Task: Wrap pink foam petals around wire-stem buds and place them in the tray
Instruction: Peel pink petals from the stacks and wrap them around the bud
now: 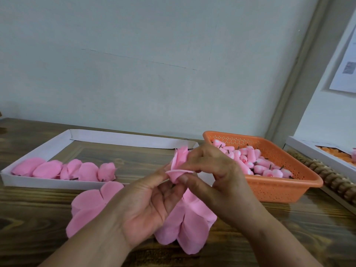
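Note:
Both hands meet above the table's middle around a pink foam petal piece point(179, 162). My left hand point(148, 207) holds it from below with thumb and fingers curled at its base. My right hand point(213, 170) pinches the petal from the right side and the top. The bud inside is hidden by petal and fingers. A stack of flat pink petals point(90, 207) lies on the table under my hands. The white tray point(46, 149) at left holds several wrapped pink flowers point(67, 170) in a row along its near edge.
An orange perforated basket point(273, 189) at right is filled with pink wire-stem buds point(250, 162). Further right a carved wooden rail point(327, 176) and a white box point(316, 157) with orange pieces. The wall stands close behind the wooden table point(28, 218).

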`<state>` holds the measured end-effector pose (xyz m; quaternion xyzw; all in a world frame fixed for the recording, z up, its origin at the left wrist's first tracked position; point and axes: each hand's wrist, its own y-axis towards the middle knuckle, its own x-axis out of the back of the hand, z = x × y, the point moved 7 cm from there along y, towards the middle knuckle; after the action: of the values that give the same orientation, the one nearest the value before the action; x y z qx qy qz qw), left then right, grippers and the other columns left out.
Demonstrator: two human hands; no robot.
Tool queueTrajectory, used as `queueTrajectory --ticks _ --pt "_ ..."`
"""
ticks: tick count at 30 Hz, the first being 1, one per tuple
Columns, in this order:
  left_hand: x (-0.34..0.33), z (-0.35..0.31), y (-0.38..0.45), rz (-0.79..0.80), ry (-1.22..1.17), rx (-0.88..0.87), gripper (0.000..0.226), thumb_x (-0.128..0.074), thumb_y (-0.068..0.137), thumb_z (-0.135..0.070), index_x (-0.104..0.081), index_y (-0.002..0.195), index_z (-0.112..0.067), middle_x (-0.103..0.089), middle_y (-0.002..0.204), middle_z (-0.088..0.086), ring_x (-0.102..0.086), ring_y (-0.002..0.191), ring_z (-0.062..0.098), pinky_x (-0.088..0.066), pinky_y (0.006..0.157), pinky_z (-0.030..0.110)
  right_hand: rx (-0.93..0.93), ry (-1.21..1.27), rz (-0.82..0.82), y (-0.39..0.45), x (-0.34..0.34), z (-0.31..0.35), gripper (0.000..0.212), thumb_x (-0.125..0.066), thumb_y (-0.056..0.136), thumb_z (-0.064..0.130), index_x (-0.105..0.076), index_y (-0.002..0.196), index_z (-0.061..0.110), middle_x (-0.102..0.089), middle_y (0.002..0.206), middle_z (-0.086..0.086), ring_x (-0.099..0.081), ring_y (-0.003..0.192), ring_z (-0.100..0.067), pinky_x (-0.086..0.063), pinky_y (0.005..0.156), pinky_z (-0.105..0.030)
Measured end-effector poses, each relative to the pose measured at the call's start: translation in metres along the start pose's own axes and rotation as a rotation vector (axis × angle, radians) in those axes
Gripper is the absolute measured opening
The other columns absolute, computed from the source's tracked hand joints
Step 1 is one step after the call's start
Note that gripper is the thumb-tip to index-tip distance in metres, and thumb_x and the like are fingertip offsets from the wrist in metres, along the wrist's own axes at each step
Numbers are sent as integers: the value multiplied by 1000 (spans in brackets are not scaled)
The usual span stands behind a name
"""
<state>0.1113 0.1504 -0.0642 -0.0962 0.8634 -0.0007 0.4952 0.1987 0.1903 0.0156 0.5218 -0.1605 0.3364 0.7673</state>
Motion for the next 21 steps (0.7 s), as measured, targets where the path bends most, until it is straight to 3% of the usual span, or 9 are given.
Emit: queueTrajectory --ticks 3,5,8,12,21 --pt "0 0 0 14 -7 22 30 -63 70 5 -71 99 9 -70 103 23 -72 71 20 -60 66 31 -31 69 -39 0 2 -1 15 -63 83 27 -73 84 16 -59 81 4 -55 80 -8 -44 72 -19" --pt "-1 0 0 16 -5 26 33 -64 69 5 -69 102 9 -69 107 22 -71 69 19 -60 63 30 -34 82 -45 0 2 -2 13 -65 83 22 -72 82 11 -58 79 5 -54 77 -6 -42 72 -16" --pt "-2 0 -1 14 6 31 25 -61 75 5 -71 98 9 -71 94 19 -70 62 18 -59 55 28 -23 57 -44 0 3 -1 10 -66 81 13 -72 82 6 -60 81 1 -55 78 -6 -43 73 -17" --pt "-4 1 -2 15 25 26 19 -56 81 4 -75 78 6 -70 74 16 -69 58 19 -59 53 28 65 -101 -85 0 11 6 20 -65 79 25 -70 87 7 -59 98 -1 -56 97 -12 -46 84 -29" --pt "-2 -1 -2 -9 46 -17 18 -59 70 3 -75 77 6 -71 77 19 -71 62 23 -57 49 28 105 -233 -37 -1 16 6 36 -76 69 17 -63 102 11 -55 114 -2 -50 114 -12 -43 93 -38"
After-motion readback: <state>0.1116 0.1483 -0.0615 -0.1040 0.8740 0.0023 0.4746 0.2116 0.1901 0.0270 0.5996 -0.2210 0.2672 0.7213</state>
